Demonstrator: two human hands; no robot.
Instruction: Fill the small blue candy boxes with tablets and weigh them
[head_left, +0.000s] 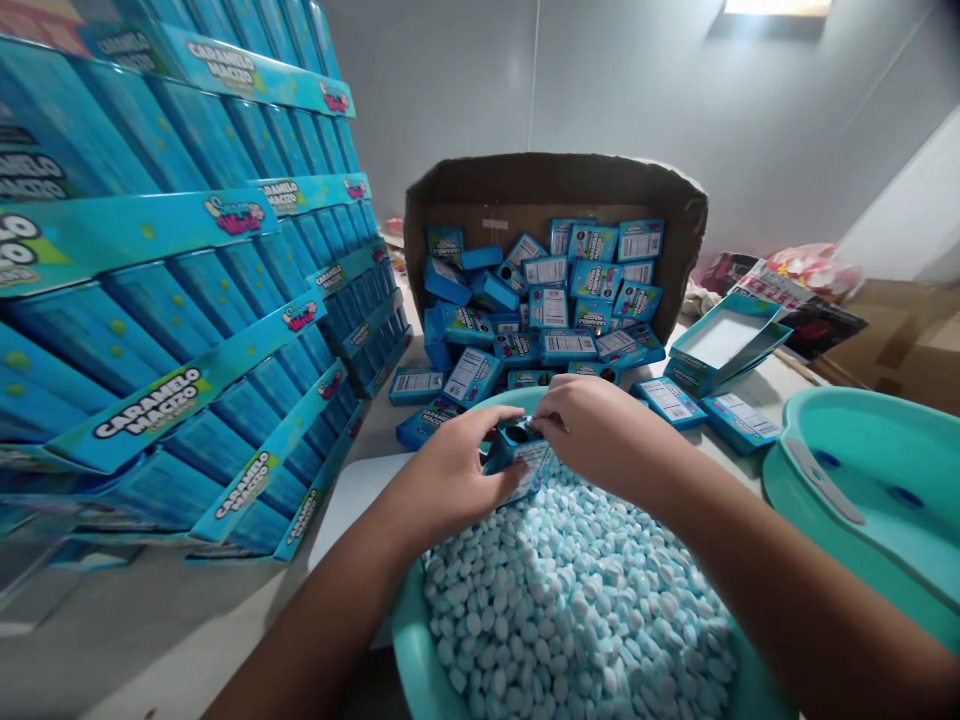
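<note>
My left hand (pixel 461 462) is wrapped round a small blue candy box (pixel 517 452), thumb on the near side and fingers on the far side. A dark round hole shows in the box's upturned end. At the right edge of that end my right hand (pixel 574 418) is closed in a pinch; what lies between its fingertips is hidden. Both hands are above a turquoise tub (pixel 411 625) heaped with white and pale blue oval candies (pixel 570 590).
Behind the tub, a cardboard carton (pixel 457 185) on its side spills several blue boxes (pixel 549 306). Display trays of boxes (pixel 172 400) are stacked high at left. A second turquoise tub (pixel 870 420) and an open blue tray (pixel 724 340) are at right. A white lid-like sheet (pixel 360 505) lies left of the candies.
</note>
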